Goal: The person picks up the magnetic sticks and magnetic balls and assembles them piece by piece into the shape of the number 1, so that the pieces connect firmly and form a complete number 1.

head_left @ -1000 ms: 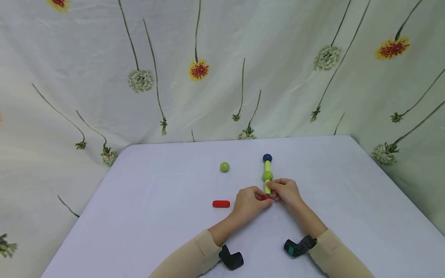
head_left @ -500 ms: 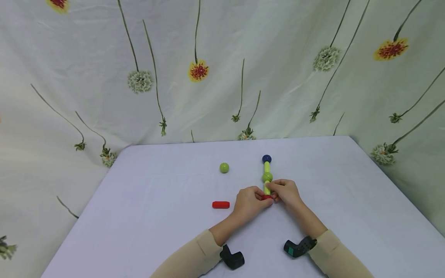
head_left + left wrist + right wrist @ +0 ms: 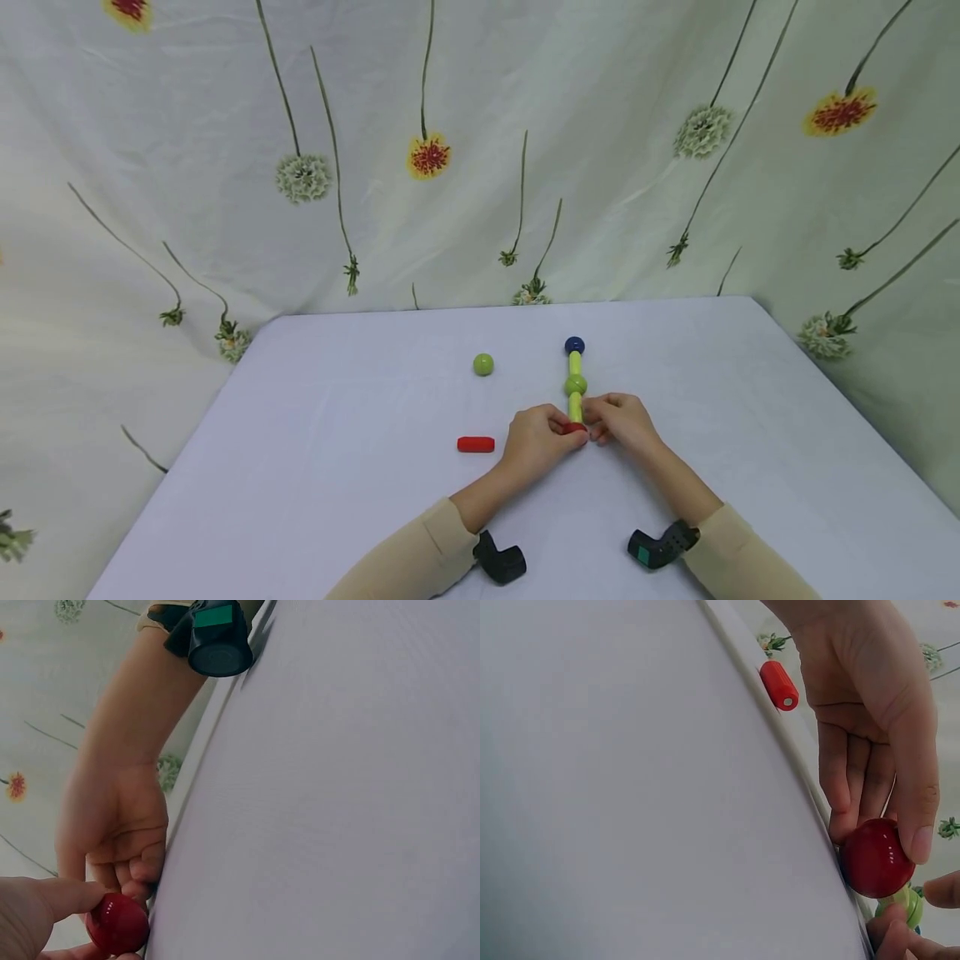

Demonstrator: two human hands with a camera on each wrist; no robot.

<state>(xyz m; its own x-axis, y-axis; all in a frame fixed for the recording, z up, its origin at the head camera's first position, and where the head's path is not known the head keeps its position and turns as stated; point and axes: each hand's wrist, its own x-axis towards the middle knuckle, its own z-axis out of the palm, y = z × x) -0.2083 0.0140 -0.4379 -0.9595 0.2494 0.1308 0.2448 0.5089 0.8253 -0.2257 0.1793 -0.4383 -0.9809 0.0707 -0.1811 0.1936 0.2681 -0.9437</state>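
Note:
My left hand (image 3: 542,435) pinches a red ball (image 3: 877,859) between thumb and fingers at the near end of a straight chain on the table. From that ball outward run a yellow-green rod (image 3: 575,407), a green ball (image 3: 575,384), another yellow-green rod (image 3: 575,363) and a dark blue ball (image 3: 574,345). Just right of the nearer rod is my right hand (image 3: 622,421), its fingers loosely bent and holding nothing. In the left wrist view the red ball (image 3: 118,924) hides the rest of the chain.
A loose green ball (image 3: 483,364) lies left of the chain. Nearer, left of my left hand, is a red rod (image 3: 476,444). The white table (image 3: 337,400) ends at a flowered cloth (image 3: 465,208). Both wrists wear black camera mounts (image 3: 501,560).
My right hand has let go of the nearer yellow-green rod and drawn slightly right and back. The left hand keeps its grip on the red ball, and the chain stays in place.

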